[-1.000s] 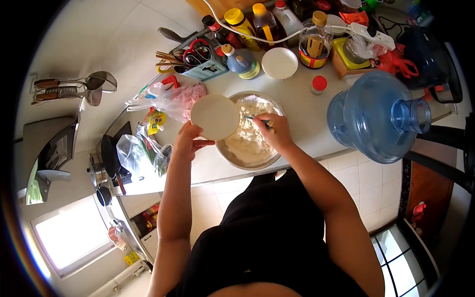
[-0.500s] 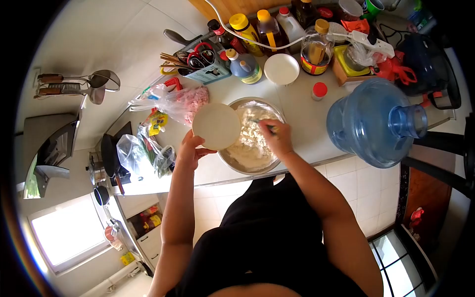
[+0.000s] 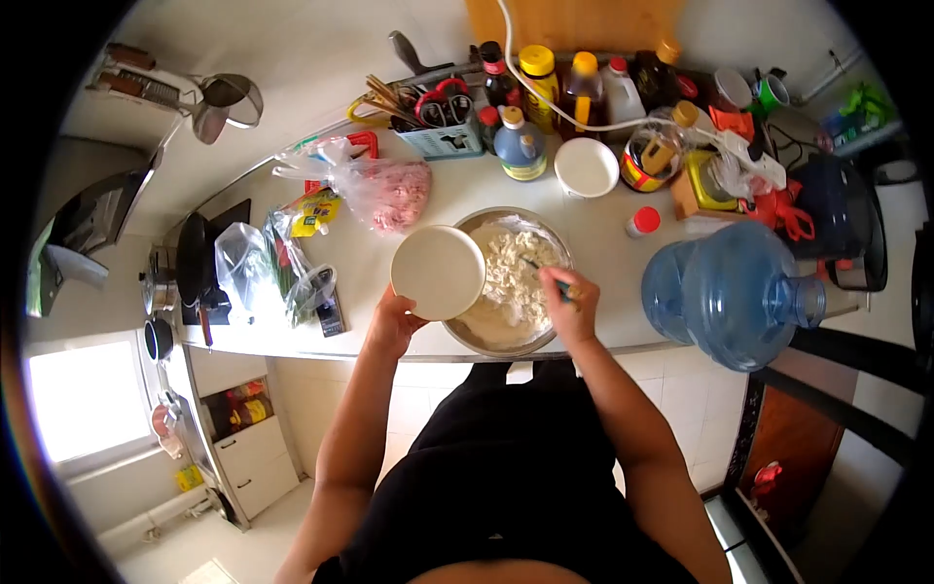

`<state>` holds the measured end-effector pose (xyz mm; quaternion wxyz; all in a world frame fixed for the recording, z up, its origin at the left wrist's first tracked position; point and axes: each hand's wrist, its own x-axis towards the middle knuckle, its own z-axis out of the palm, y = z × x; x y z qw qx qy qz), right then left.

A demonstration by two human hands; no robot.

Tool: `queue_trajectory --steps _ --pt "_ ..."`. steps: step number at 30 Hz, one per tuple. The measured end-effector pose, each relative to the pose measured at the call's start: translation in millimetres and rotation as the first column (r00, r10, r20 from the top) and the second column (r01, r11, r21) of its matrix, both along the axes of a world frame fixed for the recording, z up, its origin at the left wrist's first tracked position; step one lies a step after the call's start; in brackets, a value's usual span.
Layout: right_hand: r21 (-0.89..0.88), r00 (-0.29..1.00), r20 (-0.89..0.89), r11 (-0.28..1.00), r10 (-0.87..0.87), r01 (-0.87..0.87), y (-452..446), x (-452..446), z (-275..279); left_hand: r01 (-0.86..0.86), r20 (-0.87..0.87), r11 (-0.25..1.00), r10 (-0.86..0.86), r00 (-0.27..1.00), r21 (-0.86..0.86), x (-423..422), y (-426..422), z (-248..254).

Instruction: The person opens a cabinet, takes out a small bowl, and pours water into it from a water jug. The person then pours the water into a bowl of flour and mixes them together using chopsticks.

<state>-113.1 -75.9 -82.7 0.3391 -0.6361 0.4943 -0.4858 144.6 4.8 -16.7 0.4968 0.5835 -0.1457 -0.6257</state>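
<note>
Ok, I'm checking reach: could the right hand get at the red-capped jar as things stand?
Probably yes: nothing appears to stand between the right hand and the red-capped jar. The hand's grip is on a utensil, though, and likely needs freeing first.

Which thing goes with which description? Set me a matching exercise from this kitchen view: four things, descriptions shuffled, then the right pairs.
Things
1. Left hand
2. Right hand
3. Metal bowl
4. Water jug

Descriptions
A. Blue and see-through, near the right end of the counter
B. Grips a thin utensil
C. Contains a white, clumpy mixture
D. Holds a pale bowl by its edge

Pairs: 1-D, 2-B, 3-C, 4-A
</note>
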Motion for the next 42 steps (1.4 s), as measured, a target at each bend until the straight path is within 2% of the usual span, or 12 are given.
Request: queue_trajectory --steps 10,15,17,26,29,31,32,35,36,38,40,42 --pt "-0.166 0.940 -0.114 0.926 0.322 -0.338 21.6 39.3 10.7 -0.087 -0.132 0.995 0.081 0.988 -0.043 15.0 31.9 -18.6" --pt "-0.177 0.934 -0.205 0.927 0.293 -0.330 13.9 10.2 25.7 -0.102 -0.224 0.987 0.073 0.972 -0.120 12.8 31.4 -17.4" --pt "0.015 0.937 -0.222 0.962 0.268 -0.272 25.0 -2.0 38.6 -0.123 -0.226 0.989 0.101 0.969 -0.087 9.6 33.1 -12.9" --pt "-0.044 0.762 -0.538 0.891 0.360 -0.452 37.2 20.3 57.9 -0.297 -0.395 0.954 0.285 0.873 0.033 43.2 55.1 -43.6" --pt "0.094 0.691 -0.509 0.831 0.513 -0.548 36.1 17.4 55.1 -0.365 -0.368 0.928 0.367 0.854 0.080 65.5 59.5 -58.9" --pt "0.527 0.674 -0.211 0.663 0.708 -0.531 34.8 18.2 55.7 -0.402 -0.296 0.907 0.421 0.858 0.125 82.7 62.0 -70.0" --pt "0.531 0.671 -0.214 0.661 0.710 -0.530 33.9 17.3 49.5 -0.404 -0.300 0.906 0.423 0.855 0.127 90.5 63.7 -78.5" --pt "0.626 0.789 0.350 0.501 0.504 -0.598 28.3 11.5 15.6 -0.403 -0.296 0.900 0.435 0.850 0.165 109.5 70.3 -107.0" --pt "0.631 0.793 0.343 0.501 0.504 -0.592 25.9 12.6 21.8 -0.401 -0.304 0.900 0.435 0.848 0.169 113.4 71.7 -112.0" --pt "0.737 0.754 0.656 0.246 -0.035 -0.630 20.7 14.2 35.9 -0.419 -0.304 0.891 0.454 0.837 0.176 119.6 73.5 -121.3" --pt "0.768 0.763 0.634 0.210 -0.124 -0.604 12.0 16.9 39.1 -0.417 -0.281 0.888 0.457 0.844 0.192 122.1 71.3 -121.5" --pt "0.932 0.947 0.290 0.186 0.137 -0.312 1.3 20.4 43.2 -0.409 -0.258 0.887 0.455 0.852 0.212 124.7 70.4 -122.9"
